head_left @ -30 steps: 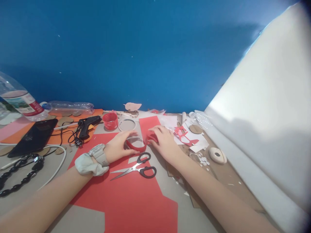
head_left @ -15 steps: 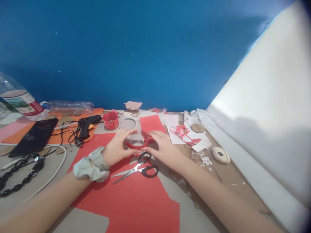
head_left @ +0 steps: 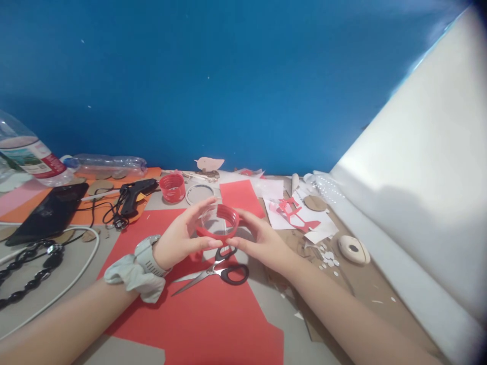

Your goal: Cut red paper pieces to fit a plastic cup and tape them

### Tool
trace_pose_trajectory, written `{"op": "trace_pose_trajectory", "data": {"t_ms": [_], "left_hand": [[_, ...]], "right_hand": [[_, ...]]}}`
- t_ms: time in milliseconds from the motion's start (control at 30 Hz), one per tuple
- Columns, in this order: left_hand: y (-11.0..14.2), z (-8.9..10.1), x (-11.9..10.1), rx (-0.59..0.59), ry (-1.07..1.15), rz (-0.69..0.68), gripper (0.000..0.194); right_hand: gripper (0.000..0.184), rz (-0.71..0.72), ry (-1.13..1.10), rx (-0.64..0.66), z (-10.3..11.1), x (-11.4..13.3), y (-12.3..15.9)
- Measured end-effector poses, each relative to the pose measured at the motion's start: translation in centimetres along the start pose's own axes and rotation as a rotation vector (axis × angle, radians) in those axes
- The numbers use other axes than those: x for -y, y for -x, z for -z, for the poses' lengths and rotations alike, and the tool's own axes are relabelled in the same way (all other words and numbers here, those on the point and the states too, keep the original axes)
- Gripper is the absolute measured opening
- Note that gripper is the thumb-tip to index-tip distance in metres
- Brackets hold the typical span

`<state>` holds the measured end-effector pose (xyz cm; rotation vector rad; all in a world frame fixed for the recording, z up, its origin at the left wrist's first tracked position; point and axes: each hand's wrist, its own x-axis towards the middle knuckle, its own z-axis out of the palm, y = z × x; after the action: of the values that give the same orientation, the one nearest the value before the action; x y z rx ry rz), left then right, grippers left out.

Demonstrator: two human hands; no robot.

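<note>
Between my two hands is a ring cut from clear ribbed plastic with a red strip around it, its round opening facing up. My left hand grips its left side, thumb at the front and fingers behind. On the right side, my right hand holds it the same way, both thumbs nearly meeting at the front. Below the ring, scissors with black handles lie partly spread on a large red paper sheet. A similar red ribbed ring stands behind my left hand.
A black glue gun, a dark phone and a bead string lie left. Behind them are plastic bottles. A tape roll and red square sit behind the ring; paper scraps and a white mouse-shaped object lie right.
Both hands have raised and tilted the ring a little, so more of its ribbed red inside shows. The left fingers now reach higher behind it.
</note>
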<state>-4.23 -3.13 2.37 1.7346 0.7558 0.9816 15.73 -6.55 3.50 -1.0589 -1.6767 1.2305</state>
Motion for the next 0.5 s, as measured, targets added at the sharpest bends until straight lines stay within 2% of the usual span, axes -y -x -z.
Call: {"op": "trace_pose_trajectory", "data": {"t_ms": [100, 167, 267, 400, 500], "left_hand": [[0.3, -0.2, 0.2, 0.081, 0.117, 0.060, 0.067], [0.4, -0.4, 0.3, 0.055, 0.128, 0.074, 0.064], [0.5, -0.7, 0.1, 0.003, 0.102, 0.060, 0.058], [0.3, -1.2, -0.1, -0.069, 0.036, 0.046, 0.049], [0.2, -1.2, 0.0, -0.061, -0.003, 0.051, 0.043]], "right_hand": [[0.062, 0.000, -0.010, 0.042, -0.1, -0.1, 0.1], [0.062, 0.030, -0.040, 0.049, -0.3, -0.1, 0.2], [0.052, 0.045, -0.046, 0.001, -0.7, -0.1, 0.2], [0.039, -0.036, 0.078, -0.128, -0.9, -0.5, 0.0], [0.033, -0.064, 0.108, -0.165, -0.8, -0.9, -0.3]]}}
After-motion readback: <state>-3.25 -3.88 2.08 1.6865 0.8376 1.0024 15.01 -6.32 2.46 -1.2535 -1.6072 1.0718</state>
